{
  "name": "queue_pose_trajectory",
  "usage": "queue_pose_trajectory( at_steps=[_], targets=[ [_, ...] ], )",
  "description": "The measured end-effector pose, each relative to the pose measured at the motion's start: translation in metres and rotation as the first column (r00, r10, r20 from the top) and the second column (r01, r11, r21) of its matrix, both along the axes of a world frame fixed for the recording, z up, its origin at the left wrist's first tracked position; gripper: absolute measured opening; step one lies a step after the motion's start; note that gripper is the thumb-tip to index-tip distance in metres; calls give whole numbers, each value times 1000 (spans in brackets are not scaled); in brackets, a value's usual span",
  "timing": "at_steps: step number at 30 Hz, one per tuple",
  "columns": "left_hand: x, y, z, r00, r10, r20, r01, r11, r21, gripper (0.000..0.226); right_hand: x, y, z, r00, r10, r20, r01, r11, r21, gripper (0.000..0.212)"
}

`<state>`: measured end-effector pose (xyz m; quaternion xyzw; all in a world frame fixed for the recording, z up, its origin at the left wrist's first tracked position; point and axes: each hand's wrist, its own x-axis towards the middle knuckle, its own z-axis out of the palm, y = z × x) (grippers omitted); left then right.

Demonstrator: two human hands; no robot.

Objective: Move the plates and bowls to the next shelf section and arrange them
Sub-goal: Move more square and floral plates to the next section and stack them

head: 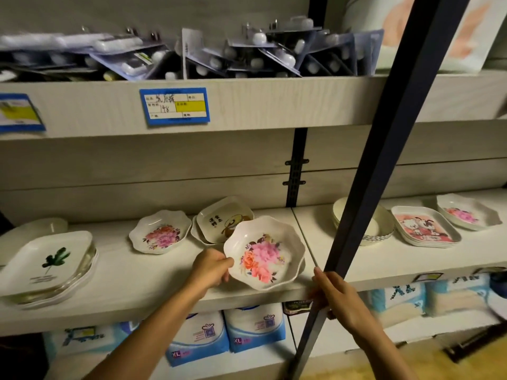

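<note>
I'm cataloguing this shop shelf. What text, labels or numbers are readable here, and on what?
"XL": blue-and-white pack.
"XL": neighbouring pack.
"148", handwritten, probably: blue price tag; printed fields too small.
Blurred: characters on the dog dish, lines under the leaf on the square plate, left price tag.

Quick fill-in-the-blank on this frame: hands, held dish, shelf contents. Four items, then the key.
1. The left hand grips a scalloped dish printed with ____.
2. The right hand grips a dark pole and holds ____ dish.
3. The plate stack at far left shows a green ____.
4. The pink square plates stand in the ____ shelf section.

Missing words: flowers; no; leaf; right.
</note>
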<state>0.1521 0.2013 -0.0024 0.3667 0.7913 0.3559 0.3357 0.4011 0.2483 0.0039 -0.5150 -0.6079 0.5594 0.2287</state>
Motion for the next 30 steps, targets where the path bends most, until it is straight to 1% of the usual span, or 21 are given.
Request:
queue_pose_trajectory(
  at_steps=[2, 4, 6, 8, 11, 13, 15, 16, 18, 21, 24, 25, 30],
  targets=[
    [2, -21, 10, 997, -71, 41, 72, 997, -9, 33, -3, -7, 3, 1000, 29, -2, -29, 996, -81, 36],
    [7, -36, 14, 990, -136, 41, 137, 990, -43, 31, -8, -15, 4, 996, 90, -10, -90, 986, -139, 31],
    [13, -48, 12, 983, -180, 39, 182, 981, -71, 30, -9, -20, -2, 991, 130, 7, -128, 982, -140, 20],
    [17, -57, 4, 975, -211, 72, 216, 973, -86, 31, -8, -23, -9, 989, 137, 54, -132, 986, -99, 6],
    [15, -62, -6, 951, -232, 206, 254, 963, -89, 32, -2, -26, -15, 992, 91, 93, -85, 994, -63, 18],
    [8, -53, -12, 957, -162, 242, 192, 976, -105, 41, 2, -26, -18, 993, 39, 116, -36, 999, -30, 21],
    [1, -34, -16, 979, -64, 195, 89, 988, -126, 47, 9, -25, -18, 991, 2, 136, -1, 1000, 0, 22],
    [-1, -22, -19, 989, -31, 141, 50, 990, -131, 43, 12, -25, -17, 991, -13, 136, 11, 1000, 14, 21],
    [2, 3, -24, 1000, -7, 20, 10, 993, -120, 33, 20, -27, -12, 994, -38, 103, 36, 999, 17, 19],
    [17, 37, -32, 991, -16, -130, 0, 993, -119, 36, 29, -31, -5, 997, -70, 29, 70, 998, 2, 18],
    [30, 58, -41, 990, -21, -139, -1, 987, -160, 55, 34, -37, -2, 997, -76, 14, 76, 997, 1, 17],
    [32, 61, -44, 988, -24, -151, -3, 984, -176, 55, 36, -39, -2, 997, -74, 15, 74, 997, 7, 17],
    [33, 66, -50, 971, 10, -238, -56, 980, -189, 34, 43, -40, -7, 995, -92, 36, 90, 995, 42, 19]
  ],
)
